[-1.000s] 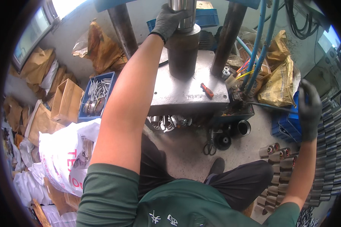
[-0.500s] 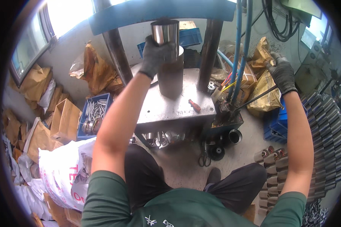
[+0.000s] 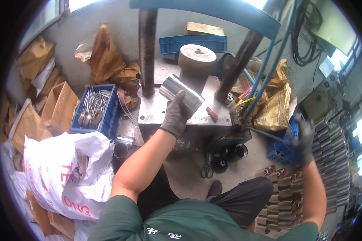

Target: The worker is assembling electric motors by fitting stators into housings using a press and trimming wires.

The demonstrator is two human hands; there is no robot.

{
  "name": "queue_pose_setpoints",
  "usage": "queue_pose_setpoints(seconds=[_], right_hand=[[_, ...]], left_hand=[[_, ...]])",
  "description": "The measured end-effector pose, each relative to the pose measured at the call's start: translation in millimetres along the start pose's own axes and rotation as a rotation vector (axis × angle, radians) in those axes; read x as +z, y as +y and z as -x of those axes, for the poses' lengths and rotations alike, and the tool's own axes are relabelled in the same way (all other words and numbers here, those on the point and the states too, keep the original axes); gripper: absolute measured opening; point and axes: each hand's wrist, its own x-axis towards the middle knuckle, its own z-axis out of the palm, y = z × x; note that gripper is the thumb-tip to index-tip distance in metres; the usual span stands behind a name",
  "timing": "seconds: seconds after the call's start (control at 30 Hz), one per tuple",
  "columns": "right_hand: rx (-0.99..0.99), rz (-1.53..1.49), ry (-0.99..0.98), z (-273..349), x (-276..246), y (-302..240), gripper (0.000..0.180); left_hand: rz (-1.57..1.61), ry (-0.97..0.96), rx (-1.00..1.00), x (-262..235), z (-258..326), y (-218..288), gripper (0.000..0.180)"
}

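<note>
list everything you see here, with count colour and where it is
metal sleeve: one, shiny silver, held tilted over the press table
press die block: one, grey cylinder, upright at the back of the press table
press table: one, grey steel plate, centre
press columns: two, dark, either side of the die block
red-handled tool: one, lying on the press table's right part
blue crate: one, holding metal rods, left of the press
white sack: one, red print, lower left
brown paper bags: several, along the wall and left
stacked metal sleeves: many, grey, right edge
scissors: one pair, on the floor
left hand: dark glove, gripping the metal sleeve
right hand: dark glove, blurred, out to the right
</note>
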Motion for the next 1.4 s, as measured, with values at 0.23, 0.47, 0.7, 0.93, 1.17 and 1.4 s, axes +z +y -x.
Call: queue_pose_setpoints(seconds=[0.23, 0.47, 0.7, 0.93, 1.17, 1.4], right_hand=[[-0.074, -0.431, -0.334, -40.4, -9.7, -152.8, 0.066], [0.100, -0.922, -0.217, -131.0, 130.6, -227.6, 0.077], [0.094, -1.172, -0.435, -146.0, 152.9, -248.6, 0.088], [0.359, -1.650, -0.063, -143.0, 151.7, -220.7, 0.081], [0.420, -1.447, 0.188, -254.9, 182.9, -221.9, 0.076], [0.480, -0.770, 0.154, -301.2, 244.1, -192.8, 0.078]], left_hand=[[0.034, -0.009, 0.017, 3.0, 5.4, 7.4, 0.047], [-0.027, -0.054, 0.059, 18.1, 9.2, 8.8, 0.052], [-0.045, 0.048, 0.162, 1.8, -7.5, 30.9, 0.061], [0.171, 0.024, 0.297, -10.9, -31.7, 69.1, 0.060], [0.168, 0.078, 0.226, -8.3, -21.2, 68.5, 0.045], [0.065, 0.020, 0.228, 4.2, -21.0, 48.9, 0.044]])
